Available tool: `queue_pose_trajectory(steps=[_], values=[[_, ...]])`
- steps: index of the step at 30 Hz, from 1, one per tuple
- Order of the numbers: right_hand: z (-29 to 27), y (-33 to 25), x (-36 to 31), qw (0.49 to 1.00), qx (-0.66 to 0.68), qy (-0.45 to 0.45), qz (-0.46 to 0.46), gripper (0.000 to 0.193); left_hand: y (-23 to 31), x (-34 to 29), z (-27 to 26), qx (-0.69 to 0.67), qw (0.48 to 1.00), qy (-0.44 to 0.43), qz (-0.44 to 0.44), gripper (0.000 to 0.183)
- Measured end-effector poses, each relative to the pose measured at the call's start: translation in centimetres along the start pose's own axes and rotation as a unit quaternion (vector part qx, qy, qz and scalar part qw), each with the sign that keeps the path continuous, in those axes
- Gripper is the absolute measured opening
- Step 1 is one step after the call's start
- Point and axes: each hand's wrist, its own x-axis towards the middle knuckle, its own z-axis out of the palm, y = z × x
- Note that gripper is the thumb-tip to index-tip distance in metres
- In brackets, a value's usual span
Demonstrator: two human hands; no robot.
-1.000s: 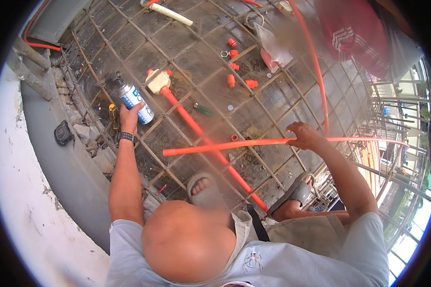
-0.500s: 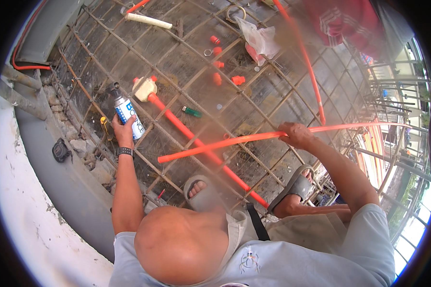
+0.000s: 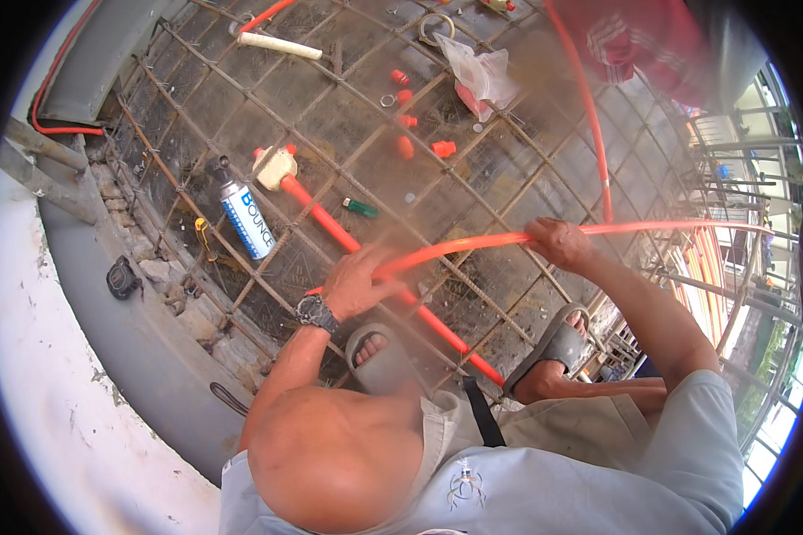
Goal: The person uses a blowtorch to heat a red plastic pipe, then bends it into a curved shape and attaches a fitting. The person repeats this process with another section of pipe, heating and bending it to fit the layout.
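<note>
Orange pipe (image 3: 459,245): positioned across the centre of the frame, from left of centre to the right edge, bowed slightly upward. Right hand (image 3: 555,242): right of centre, fingers closed around the pipe. Left hand (image 3: 357,281): laid over the pipe near its left end, thumb pointing right; whether its fingers are closed cannot be told because of blur. A dark watch (image 3: 316,312) is on the left wrist.

Beneath the left hand's area, a second pipe (image 3: 326,230) runs diagonally from a cream junction box (image 3: 277,168), left of the upper centre, to the lower centre. Both lie over a steel bar grid (image 3: 319,169).

Spray can (image 3: 246,220), white and blue: left of centre, just beside a yellow tool (image 3: 204,237). Small green object (image 3: 360,208): right of the second pipe. Orange fitting (image 3: 443,149) and similar pieces: upper centre, below a clear plastic bag (image 3: 484,78). White tube (image 3: 281,45): upper left. Another person's red trousers (image 3: 651,36): upper right, blurred.
</note>
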Motion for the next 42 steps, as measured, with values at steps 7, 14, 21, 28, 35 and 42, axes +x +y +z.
queue_pose_trajectory(steps=[7,14,21,28,35,42], values=[[-5.2,-1.4,-0.4,0.997,0.051,-0.045,0.034,0.030,1.4,2.4,-1.6,-0.121,0.991,-0.058,-0.011,0.039],[-12.8,-3.3,-0.6,0.996,0.082,-0.024,0.039,0.043,7.2,4.7,-10.4,-0.199,0.960,-0.172,-0.095,0.029],[-19.6,-3.3,0.5,0.997,0.057,0.032,0.030,0.045,12.3,7.1,-17.2,-0.266,0.936,-0.178,-0.147,0.033],[-22.0,-3.1,0.6,0.995,0.082,0.028,0.045,0.050,14.3,8.1,-19.0,-0.282,0.933,-0.163,-0.151,0.030],[-22.1,-2.8,0.7,0.991,0.112,0.030,0.061,0.053,13.8,8.2,-18.6,-0.337,0.913,-0.160,-0.165,0.028],[-21.9,-3.0,1.3,0.986,0.145,0.024,0.072,0.049,13.6,7.2,-17.6,-0.344,0.917,-0.132,-0.150,0.020]])
